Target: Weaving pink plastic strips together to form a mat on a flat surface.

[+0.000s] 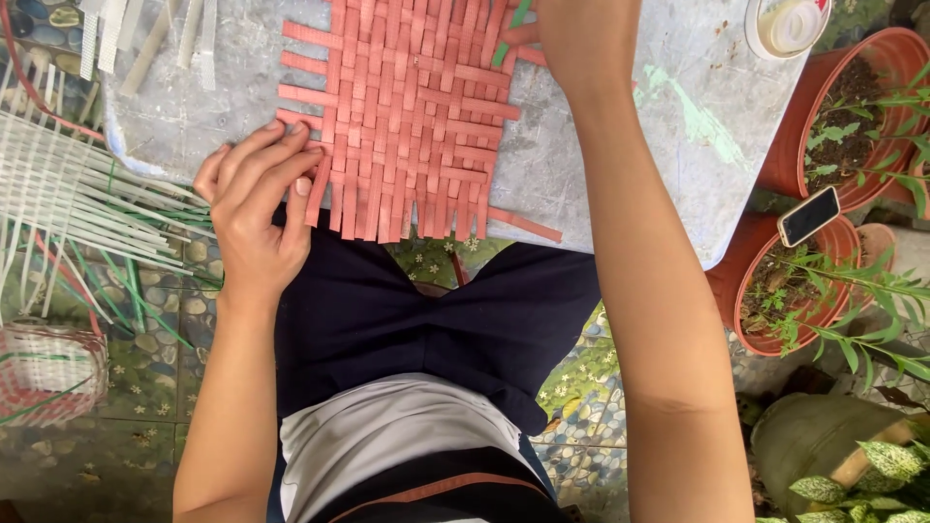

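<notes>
A: Weaving of a flat mat of orange-red plastic strips (407,116) on the grey, worn counter (620,145). Which step is shown?

B: Apparently tightening of the weave. The left hand (257,208) presses flat, fingers together, on the mat's near-left edge, gripping nothing. The right hand (581,39), far right, seems to pinch a strip end beside a green strip (513,24); its grip is partly hidden.

A: And room?

B: Loose ends overhang the near counter edge; bare counter lies right, terracotta plant pots (843,107) beyond.
</notes>
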